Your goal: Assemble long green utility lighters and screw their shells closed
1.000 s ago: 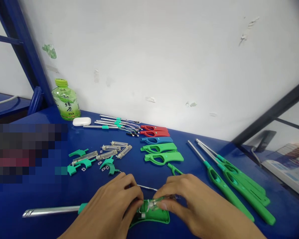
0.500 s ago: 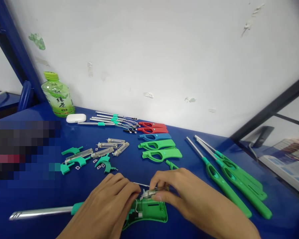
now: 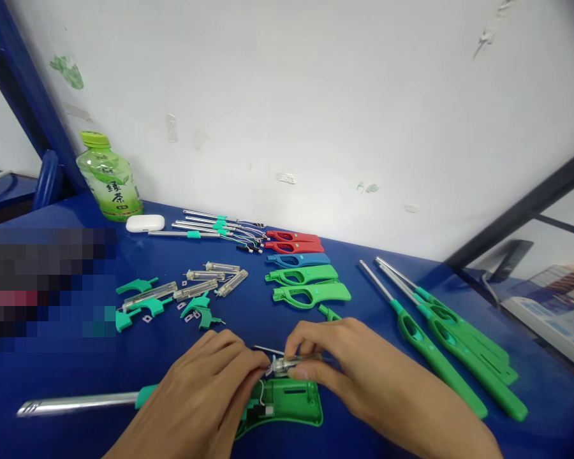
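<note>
My right hand [image 3: 330,363] pinches a clear lighter fuel tank [image 3: 283,365] between thumb and fingers, nozzle end pointing left. Curled over a green lighter half-shell [image 3: 294,405], my left hand [image 3: 205,389] brings its closed fingertips to that nozzle. A small piece shows at those fingertips, too small to make out. The half-shell lies with its hollow side up. Inside it are white wire and a black part [image 3: 258,413]. A metal lighter tube [image 3: 83,403] with a teal collar extends left from beneath my left hand. Behind the tank lies a thin metal rod [image 3: 268,350].
Clear fuel tanks [image 3: 196,290], teal triggers [image 3: 141,285] and small metal plates lie at left centre. Wired metal tubes [image 3: 205,223] and coloured half-shells [image 3: 310,293] lie farther back. Green lighters [image 3: 440,363] rest at right. A tea bottle [image 3: 112,182] and white case [image 3: 145,223] stand back left.
My right hand has moved the fuel tank slightly left, and its nozzle end is now closer to my left fingertips. The half-shell has hardly moved. The view has shifted slightly.
</note>
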Demonstrator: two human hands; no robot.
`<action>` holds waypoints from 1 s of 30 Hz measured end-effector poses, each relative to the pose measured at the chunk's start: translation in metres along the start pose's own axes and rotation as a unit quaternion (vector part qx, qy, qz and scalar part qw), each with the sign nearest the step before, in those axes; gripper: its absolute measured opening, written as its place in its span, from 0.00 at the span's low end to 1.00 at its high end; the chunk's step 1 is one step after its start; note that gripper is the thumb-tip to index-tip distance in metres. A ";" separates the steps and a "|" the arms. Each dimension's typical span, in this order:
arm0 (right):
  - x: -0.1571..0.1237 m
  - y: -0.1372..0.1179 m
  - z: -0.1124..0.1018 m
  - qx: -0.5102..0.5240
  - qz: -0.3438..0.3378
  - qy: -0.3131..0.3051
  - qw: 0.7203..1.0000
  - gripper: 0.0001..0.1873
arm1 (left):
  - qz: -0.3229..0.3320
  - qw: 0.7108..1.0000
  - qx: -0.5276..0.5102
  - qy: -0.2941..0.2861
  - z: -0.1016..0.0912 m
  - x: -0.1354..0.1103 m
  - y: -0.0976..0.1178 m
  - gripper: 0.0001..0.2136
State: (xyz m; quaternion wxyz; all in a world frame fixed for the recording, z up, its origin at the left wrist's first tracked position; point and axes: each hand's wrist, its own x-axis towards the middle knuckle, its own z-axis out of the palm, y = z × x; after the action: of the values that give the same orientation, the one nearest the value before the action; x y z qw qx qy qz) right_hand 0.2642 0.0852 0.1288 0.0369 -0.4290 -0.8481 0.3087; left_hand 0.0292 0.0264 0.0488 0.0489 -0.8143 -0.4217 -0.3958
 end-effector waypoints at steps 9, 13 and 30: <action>0.000 0.000 0.001 -0.014 -0.004 0.002 1.000 0.07 | 0.005 1.000 -0.011 0.002 0.001 0.001 0.001 0.15; 0.000 0.002 0.001 -0.004 0.002 -0.002 1.000 0.07 | -0.003 1.000 -0.008 0.006 -0.001 0.001 0.001 0.16; 0.001 -0.003 0.002 -0.027 -0.014 -0.001 1.000 0.08 | 0.002 1.000 -0.011 -0.018 0.002 -0.004 0.000 0.15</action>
State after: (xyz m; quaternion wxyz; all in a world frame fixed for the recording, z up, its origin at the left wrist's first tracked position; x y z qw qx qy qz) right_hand 0.2607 0.0835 0.1290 0.0289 -0.4181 -0.8619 0.2853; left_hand 0.0293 0.0249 0.0446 0.0327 -0.8228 -0.4164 -0.3854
